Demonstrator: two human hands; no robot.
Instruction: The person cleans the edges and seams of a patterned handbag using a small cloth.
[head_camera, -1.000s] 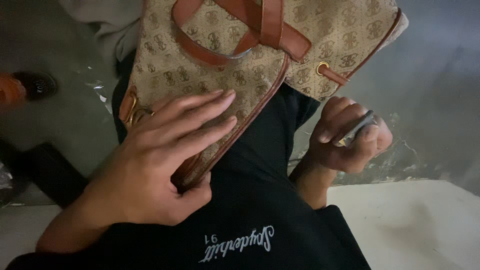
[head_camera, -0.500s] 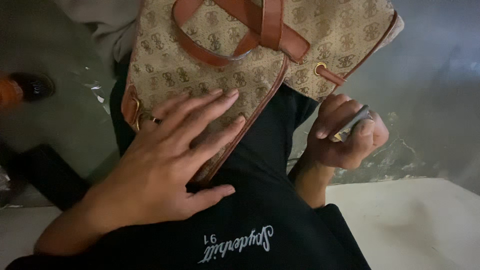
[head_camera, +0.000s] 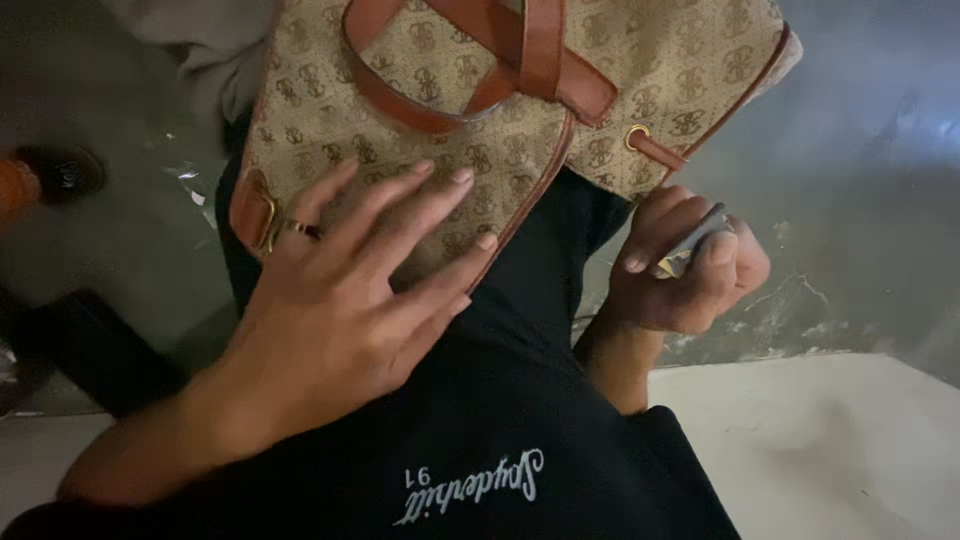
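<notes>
Hands: left hand (head_camera: 340, 310) lies spread and flat, fingers splayed on the bag's side, gripping nothing; right hand (head_camera: 685, 270) is curled closed around a small flat item (head_camera: 690, 250), too hidden to name.
Bag (head_camera: 480, 120): tan patterned tote with brown trim, resting on the person's lap over the black garment (head_camera: 500, 440), tilted, its lower corner under the left fingers.
Handling, bag: looks like soft coated fabric, likely to sag and fold rather than hold shape; probably light to moderate in weight; the surface seems smooth, so a flat palm may slide.
Hold, bag: the brown straps (head_camera: 470, 70) look stiffest and safest; the trimmed edge is a second choice.
Ring (head_camera: 298, 229): gold band on a left finger, beside the bag's brass buckle (head_camera: 268, 215).
Handling, item: thin, light, likely to bend; pinch by its edges.
</notes>
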